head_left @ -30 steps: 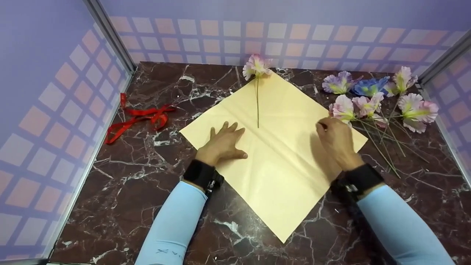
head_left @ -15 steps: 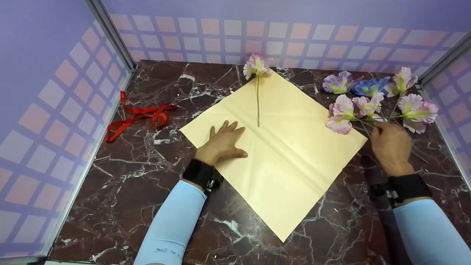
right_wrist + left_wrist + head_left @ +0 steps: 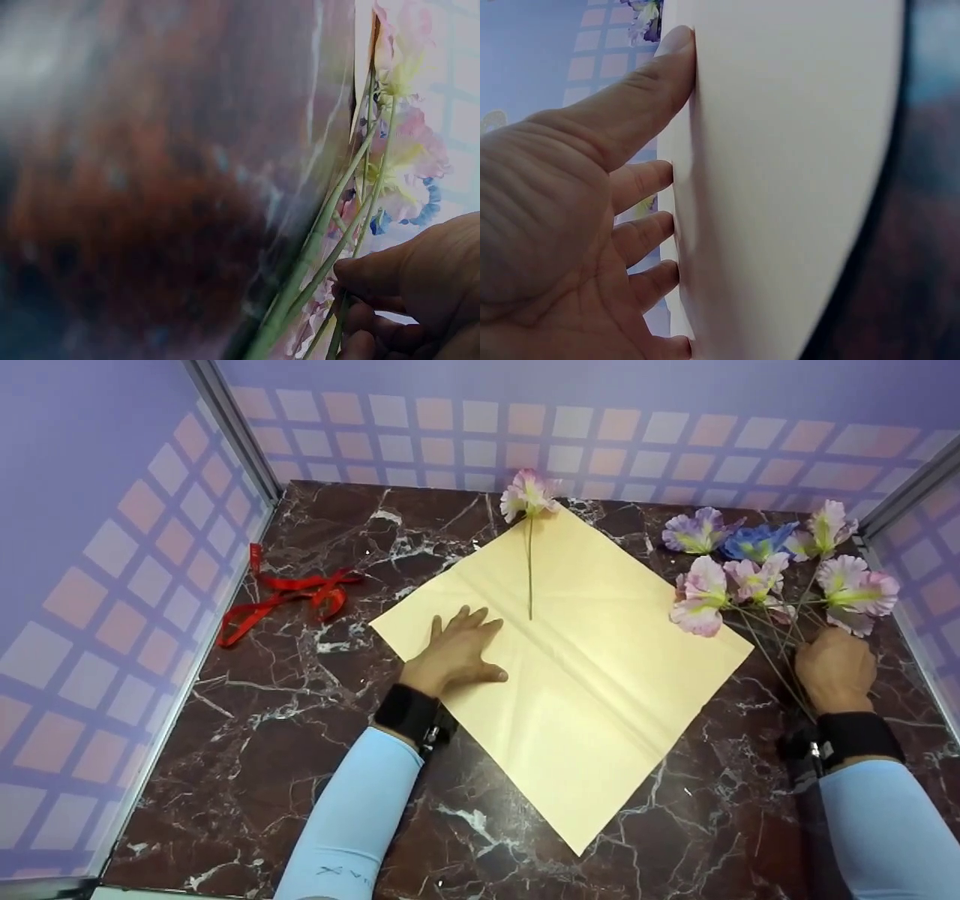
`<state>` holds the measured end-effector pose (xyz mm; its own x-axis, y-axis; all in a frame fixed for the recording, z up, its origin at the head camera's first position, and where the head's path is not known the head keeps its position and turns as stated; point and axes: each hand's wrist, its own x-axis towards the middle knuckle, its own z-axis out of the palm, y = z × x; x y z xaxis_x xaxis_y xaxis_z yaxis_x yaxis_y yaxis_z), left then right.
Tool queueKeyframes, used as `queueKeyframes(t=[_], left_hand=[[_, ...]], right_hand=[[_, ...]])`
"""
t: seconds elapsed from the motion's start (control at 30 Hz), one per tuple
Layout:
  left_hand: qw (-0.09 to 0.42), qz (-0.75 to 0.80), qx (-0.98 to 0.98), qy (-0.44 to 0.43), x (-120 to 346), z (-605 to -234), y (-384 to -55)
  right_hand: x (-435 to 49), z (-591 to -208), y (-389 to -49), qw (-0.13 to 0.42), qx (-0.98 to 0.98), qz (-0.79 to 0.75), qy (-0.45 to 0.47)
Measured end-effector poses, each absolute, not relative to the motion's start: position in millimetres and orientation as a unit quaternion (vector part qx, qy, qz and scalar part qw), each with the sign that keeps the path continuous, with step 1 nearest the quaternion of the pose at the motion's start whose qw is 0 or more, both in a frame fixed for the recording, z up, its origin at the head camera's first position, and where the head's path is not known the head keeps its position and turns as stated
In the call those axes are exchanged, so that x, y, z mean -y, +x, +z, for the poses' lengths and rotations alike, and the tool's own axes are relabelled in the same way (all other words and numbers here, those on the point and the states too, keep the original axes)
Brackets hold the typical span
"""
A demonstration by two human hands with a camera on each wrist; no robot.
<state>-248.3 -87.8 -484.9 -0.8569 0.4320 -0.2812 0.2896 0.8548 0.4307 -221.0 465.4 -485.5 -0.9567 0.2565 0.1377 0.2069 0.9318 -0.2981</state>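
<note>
My left hand (image 3: 455,654) rests on the cream wrapping paper (image 3: 600,690) with its fingers spread. In the left wrist view, the thumb and fingertips touch the paper's surface. One pink artificial flower (image 3: 529,495) lies on the far corner of the paper, its stem pointing toward me. At the right, my right hand (image 3: 836,669) is among the stems of the flower pile. In the right wrist view, its thumb and curled index finger pinch a thin green stem (image 3: 337,330). Which bloom that stem belongs to cannot be made out.
A loose red ribbon (image 3: 292,592) lies to the left of the paper. Several pink flowers, a purple flower (image 3: 699,530) and a blue flower (image 3: 759,542) lie at the right back. Patterned walls (image 3: 480,424) enclose the marbled tabletop (image 3: 247,780) at the back and sides.
My right hand has moved right, from over the paper to the stems of the flower pile. The pink flower at the paper's right corner has shifted slightly. My left hand stays in place.
</note>
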Motion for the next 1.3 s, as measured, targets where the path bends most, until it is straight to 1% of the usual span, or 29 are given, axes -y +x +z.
queueKeyframes(t=[0.13, 0.2, 0.33, 0.43, 0.57, 0.7, 0.83, 0.9, 1.0, 1.17, 1.23, 1.3], left_hand=[[0.191, 0.193, -0.943, 0.191, 88, -485, -249], [0.192, 0.195, -0.943, 0.189, 87, -484, -249], [0.194, 0.196, -0.943, 0.184, 87, -484, -249], [0.194, 0.194, -0.944, 0.185, 86, -483, -249], [0.192, 0.195, -0.943, 0.190, 86, -482, -249], [0.192, 0.192, -0.943, 0.190, 87, -483, -248], [0.191, 0.188, -0.944, 0.190, 87, -483, -248], [0.190, 0.191, -0.944, 0.191, 87, -483, -248], [0.189, 0.195, -0.943, 0.192, 88, -483, -247], [0.186, 0.200, -0.943, 0.192, 89, -483, -246], [0.187, 0.206, -0.941, 0.192, 89, -482, -246], [0.187, 0.210, -0.940, 0.194, 88, -482, -245]], right_hand=[[-461, -486, -217, 0.148, 0.974, 0.144, -0.096], [-459, -484, -217, 0.167, 0.970, 0.149, -0.092], [-456, -477, -218, 0.175, 0.967, 0.161, -0.097], [-452, -468, -220, 0.172, 0.963, 0.171, -0.119], [-440, -451, -227, 0.181, 0.953, 0.183, -0.162], [-414, -431, -239, 0.199, 0.935, 0.225, -0.191], [-373, -418, -250, 0.237, 0.915, 0.272, -0.180], [-349, -414, -256, 0.243, 0.912, 0.286, -0.166], [-311, -416, -266, 0.220, 0.914, 0.313, -0.138], [-249, -433, -288, 0.125, 0.902, 0.402, -0.097], [-228, -442, -296, 0.096, 0.896, 0.423, -0.093], [-211, -450, -304, 0.083, 0.899, 0.420, -0.092]])
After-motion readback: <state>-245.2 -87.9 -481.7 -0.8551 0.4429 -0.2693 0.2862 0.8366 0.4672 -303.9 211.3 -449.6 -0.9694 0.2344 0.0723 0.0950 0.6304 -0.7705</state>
